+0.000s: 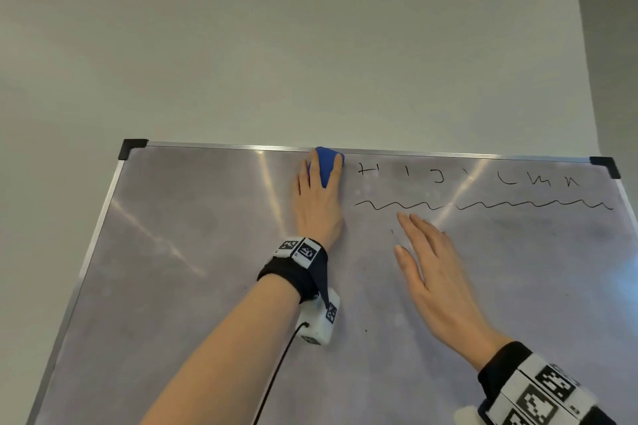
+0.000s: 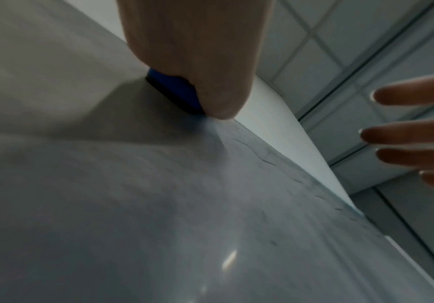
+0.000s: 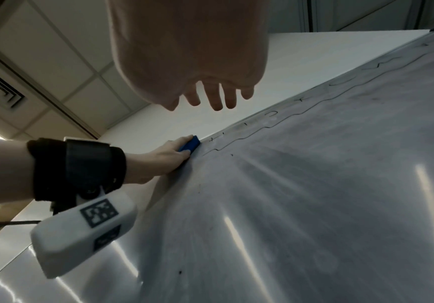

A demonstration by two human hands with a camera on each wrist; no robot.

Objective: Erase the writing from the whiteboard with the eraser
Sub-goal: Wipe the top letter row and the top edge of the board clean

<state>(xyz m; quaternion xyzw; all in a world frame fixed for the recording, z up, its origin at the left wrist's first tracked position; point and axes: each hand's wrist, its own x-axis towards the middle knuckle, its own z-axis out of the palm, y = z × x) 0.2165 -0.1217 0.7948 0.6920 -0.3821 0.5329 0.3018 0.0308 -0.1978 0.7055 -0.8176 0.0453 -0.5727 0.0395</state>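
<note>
A whiteboard (image 1: pixel 214 252) with a metal frame fills the lower half of the head view. My left hand (image 1: pixel 319 197) holds a blue eraser (image 1: pixel 327 164) flat against the board, right under the top rail near its middle. Black letters (image 1: pixel 438 177) and a wavy line (image 1: pixel 483 205) run across the board's upper right; the left part is wiped. My right hand (image 1: pixel 435 262) hovers just off the board below the wavy line, fingers straight and spread, holding nothing. In the left wrist view the eraser (image 2: pixel 178 92) shows under my palm, and in the right wrist view the eraser (image 3: pixel 190 144) sits beside the writing (image 3: pixel 272 114).
A plain pale wall (image 1: pixel 310 45) rises above the board. Black plastic corners (image 1: pixel 130 148) cap the frame at top left and top right. A few small ink specks (image 1: pixel 366 330) dot the lower board. Ceiling tiles and a vent (image 3: pixel 1 90) appear in the right wrist view.
</note>
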